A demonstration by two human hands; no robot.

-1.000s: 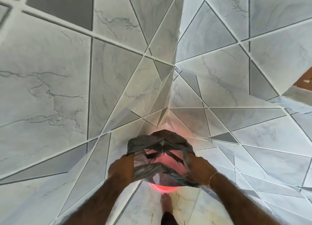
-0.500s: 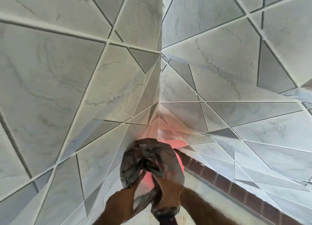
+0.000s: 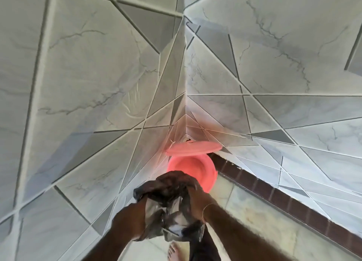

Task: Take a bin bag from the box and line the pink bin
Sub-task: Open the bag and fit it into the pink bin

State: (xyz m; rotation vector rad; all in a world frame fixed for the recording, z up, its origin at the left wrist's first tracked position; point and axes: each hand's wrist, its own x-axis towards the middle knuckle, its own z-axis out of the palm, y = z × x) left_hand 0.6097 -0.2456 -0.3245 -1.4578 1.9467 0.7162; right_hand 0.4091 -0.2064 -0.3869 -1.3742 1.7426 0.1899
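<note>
The pink bin (image 3: 193, 167) stands in the corner where two tiled walls meet, its round mouth showing and its pink lid (image 3: 194, 148) raised above it against the corner. A crumpled dark grey bin bag (image 3: 170, 207) hangs in front of the bin, near me. My left hand (image 3: 130, 224) grips the bag's lower left side. My right hand (image 3: 197, 200) grips its right side, fingers curled over the top. The bag covers the bin's near rim. The box is out of view.
Grey marble-patterned wall tiles (image 3: 82, 84) close in on the left and right. A dark brown skirting strip (image 3: 274, 196) runs along the right wall's base. The floor (image 3: 250, 221) is pale tile. My bare foot (image 3: 174, 251) stands below the bag.
The view has tilted so the bin and its raised lid show. The bag has been pulled back off the bin's mouth toward me and bunched between both hands.
</note>
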